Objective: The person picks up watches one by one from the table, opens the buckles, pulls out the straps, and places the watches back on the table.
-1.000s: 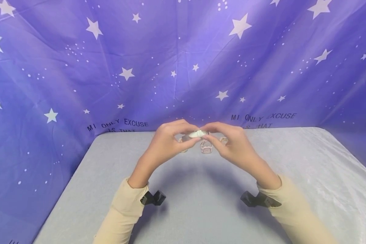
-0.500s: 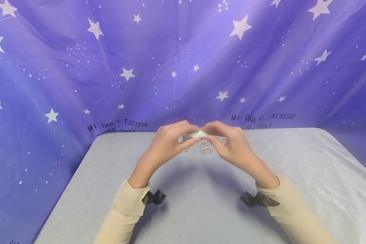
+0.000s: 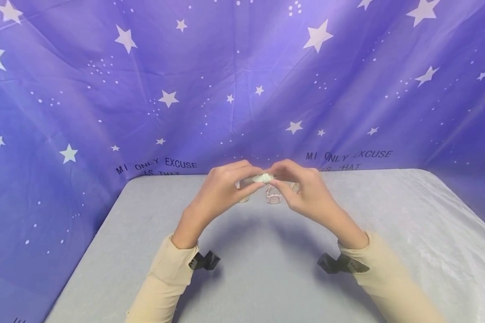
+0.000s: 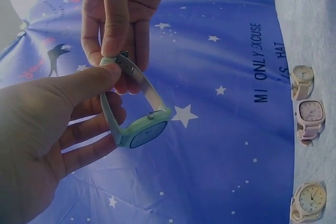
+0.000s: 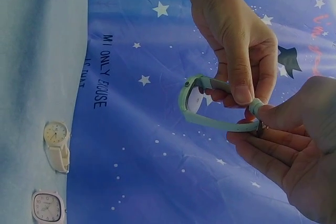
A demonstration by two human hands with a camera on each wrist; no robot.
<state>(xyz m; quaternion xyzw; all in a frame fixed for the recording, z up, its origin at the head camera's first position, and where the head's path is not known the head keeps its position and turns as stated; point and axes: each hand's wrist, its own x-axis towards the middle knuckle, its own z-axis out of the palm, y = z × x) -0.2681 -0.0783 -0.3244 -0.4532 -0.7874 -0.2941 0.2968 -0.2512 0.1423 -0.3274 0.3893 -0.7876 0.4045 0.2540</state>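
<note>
A pale green wristwatch [image 4: 148,132] with a squarish case hangs in the air between my two hands, its strap bent into a loop. My left hand [image 3: 226,184] pinches one strap end between thumb and fingers. From the other side, my right hand [image 3: 309,186] pinches the strap by the dark buckle [image 5: 260,128]. The thumbs almost meet at the strap ends, seen in both wrist views. Fingertips partly hide the join, so I cannot tell whether it is fastened. In the head view the hands cover most of the watch.
On the grey cloth-covered table [image 3: 258,278], behind my hands, lie a pink square watch [image 3: 273,197], a cream round watch [image 5: 55,134] and another round watch [image 4: 311,198]. A purple star-printed curtain [image 3: 210,80] hangs at the table's far edge.
Both hands keep nearly the same place around the strap. Only a slight shift of the right hand and fingertips shows; the watches on the table have not moved.
</note>
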